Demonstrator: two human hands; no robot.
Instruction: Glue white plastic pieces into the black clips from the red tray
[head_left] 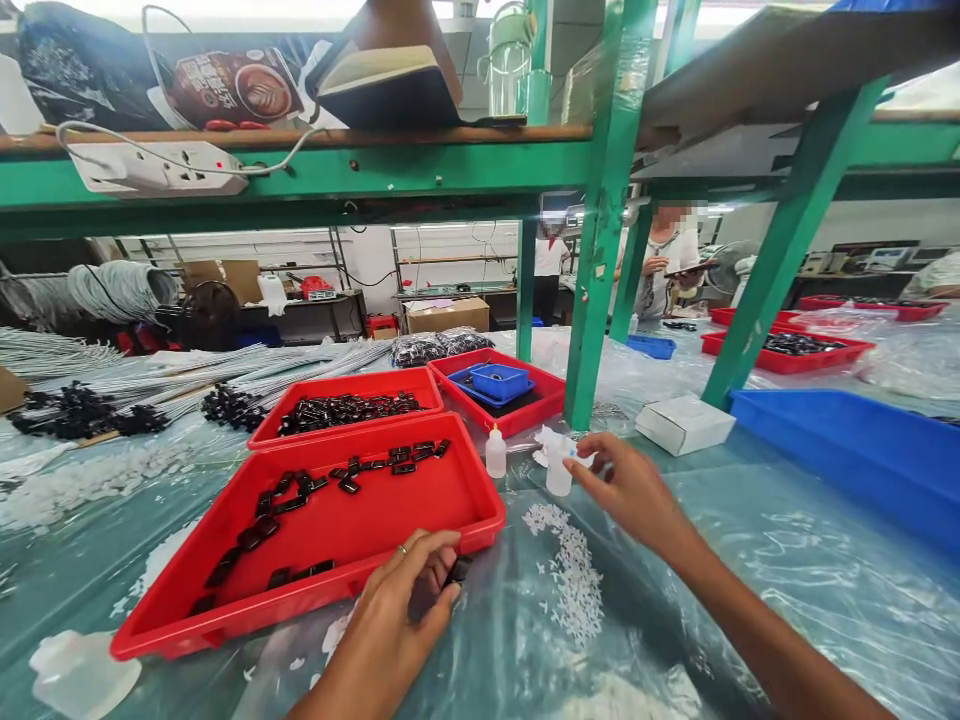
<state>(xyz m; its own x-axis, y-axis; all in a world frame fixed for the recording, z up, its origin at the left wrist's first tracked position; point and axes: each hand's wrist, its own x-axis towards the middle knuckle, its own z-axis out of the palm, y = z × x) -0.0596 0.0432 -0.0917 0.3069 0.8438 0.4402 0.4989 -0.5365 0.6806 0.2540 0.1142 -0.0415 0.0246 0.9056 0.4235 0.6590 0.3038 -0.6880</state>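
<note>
My left hand (401, 610) is in front of the large red tray (375, 540), with a small black plastic part (459, 570) pinched between its fingertips. My right hand (626, 490) reaches out to a small translucent white bottle (559, 474), with thumb and fingers closed at its upper side. A bit of blue shows by those fingertips. Another small squeeze bottle with a yellowish tip (496, 452) stands between the tray and that bottle. Inside the tray, several black parts (300, 488) lie in a loose curve along the back and left.
Small white pieces (574, 575) are scattered on the plastic-covered table. Behind are a red tray of black parts (352, 410), one with blue containers (501, 380), and a white box (686, 425). A green post (592, 260) and blue bin (847, 450) stand right. People are beyond.
</note>
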